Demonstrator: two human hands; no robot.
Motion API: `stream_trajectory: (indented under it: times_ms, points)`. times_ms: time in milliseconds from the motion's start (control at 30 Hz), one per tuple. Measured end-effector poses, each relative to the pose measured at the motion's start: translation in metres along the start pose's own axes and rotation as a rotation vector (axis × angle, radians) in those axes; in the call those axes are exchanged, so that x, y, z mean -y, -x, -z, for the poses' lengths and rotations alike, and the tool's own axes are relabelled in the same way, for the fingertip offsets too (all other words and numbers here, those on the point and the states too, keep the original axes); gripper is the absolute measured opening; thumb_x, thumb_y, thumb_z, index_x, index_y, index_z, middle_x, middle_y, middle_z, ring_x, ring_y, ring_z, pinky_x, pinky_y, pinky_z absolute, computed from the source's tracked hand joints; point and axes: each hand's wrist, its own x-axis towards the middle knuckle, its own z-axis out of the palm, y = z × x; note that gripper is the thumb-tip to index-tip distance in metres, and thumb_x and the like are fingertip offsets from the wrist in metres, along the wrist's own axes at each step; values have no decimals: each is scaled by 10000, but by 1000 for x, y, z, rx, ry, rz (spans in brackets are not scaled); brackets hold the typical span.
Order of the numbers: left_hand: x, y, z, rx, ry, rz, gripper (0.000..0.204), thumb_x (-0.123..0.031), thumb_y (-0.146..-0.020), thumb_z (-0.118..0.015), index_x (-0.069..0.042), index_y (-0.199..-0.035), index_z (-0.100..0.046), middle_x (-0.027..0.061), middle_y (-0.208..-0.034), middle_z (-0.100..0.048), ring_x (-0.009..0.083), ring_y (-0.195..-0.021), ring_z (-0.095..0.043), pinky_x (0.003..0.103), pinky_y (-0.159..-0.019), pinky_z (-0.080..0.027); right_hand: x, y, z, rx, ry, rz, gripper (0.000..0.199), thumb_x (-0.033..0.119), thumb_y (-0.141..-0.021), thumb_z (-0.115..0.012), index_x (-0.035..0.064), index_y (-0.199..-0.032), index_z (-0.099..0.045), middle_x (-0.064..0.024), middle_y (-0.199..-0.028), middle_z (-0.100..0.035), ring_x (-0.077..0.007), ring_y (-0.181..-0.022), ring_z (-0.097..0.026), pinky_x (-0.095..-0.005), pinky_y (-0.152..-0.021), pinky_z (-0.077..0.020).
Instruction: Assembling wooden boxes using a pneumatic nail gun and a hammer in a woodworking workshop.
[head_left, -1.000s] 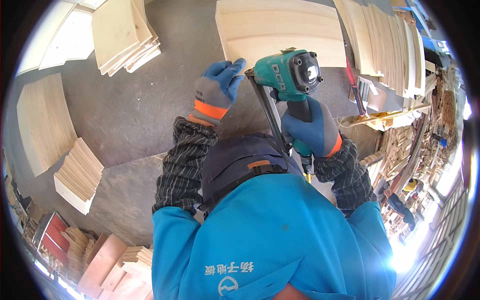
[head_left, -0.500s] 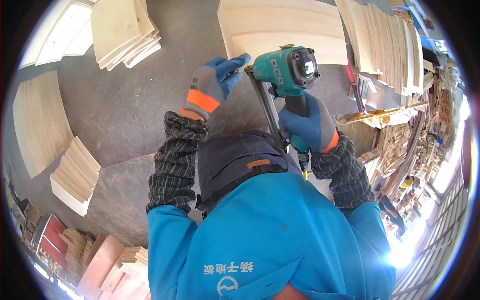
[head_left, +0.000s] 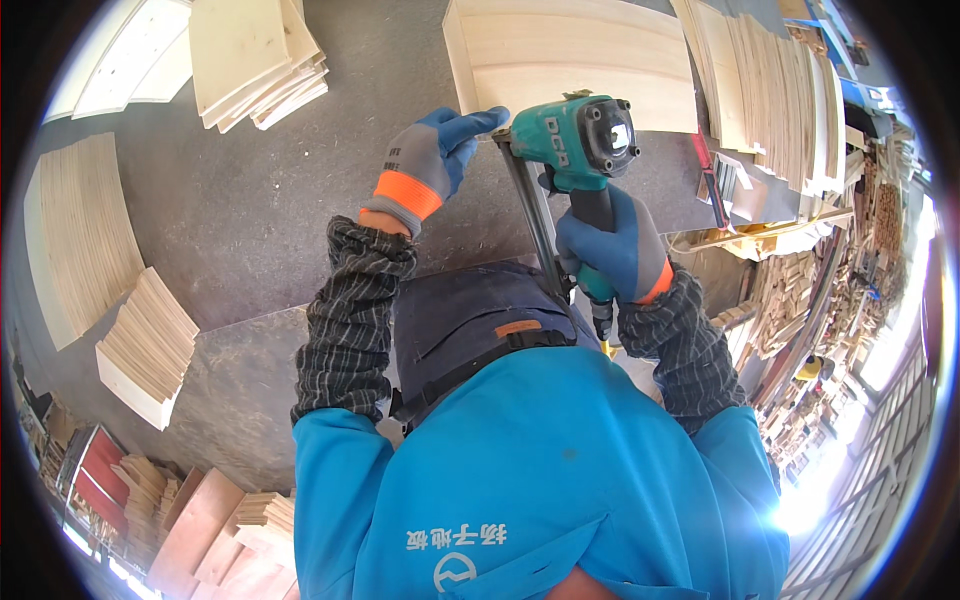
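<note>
One broad dark work surface (head_left: 270, 190) carries it all, with a tall fanned stack of thin pale boards (head_left: 85, 235) at the far left, another wide stack (head_left: 745, 90) at the upper right, and a smaller bundle (head_left: 150, 345) toward the lower left. A pale wooden panel (head_left: 580, 55) lies ahead of the person, one side edge showing on its left, its near edge partly hidden by the tool. That tool, a teal nailer (head_left: 560, 140), is in front of the panel; whether it touches the wood cannot be told from above. Its dark magazine (head_left: 535, 205) slants back toward the waist. Next in size, a red-and-black hand tool (head_left: 714, 190) lies to the right, near the panel. The right hand (head_left: 622, 242) wraps firmly around the nailer's handle. The left hand (head_left: 430, 160) is raised beside the nailer, its index finger (head_left: 478, 122) stretched to the front end of the magazine, the others bent; I cannot tell whether it pinches anything. Good handling here, I judge, means a level, unhurried right wrist, the trigger left alone while fingers are so near the nose, and the left fingertips kept out of its firing line.
</note>
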Motion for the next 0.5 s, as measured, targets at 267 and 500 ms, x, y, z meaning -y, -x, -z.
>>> stream_trajectory:
  times_ms: [267,500]
  points:
    - [5,1,-3,3,288,45,396,-1,-1028,-703,-248,-1317,-814,8,-873,-615,147,-727,-547,309,-687,-522,0,-1,-3,-2,-11,-7,482,187,-928,-744,-43,-1344,-667,-80,-924,-739,-128,-752,-704,-336,-693,-587]
    - [-15,-1,4,24,-23,41,421,84,-998,-662,-178,-1297,-799,77,-987,-706,192,-854,-677,321,-808,-580,-3,0,-4,-13,-17,6,491,182,-928,-733,-22,-1370,-663,-62,-923,-723,-117,-757,-692,-323,-695,-574]
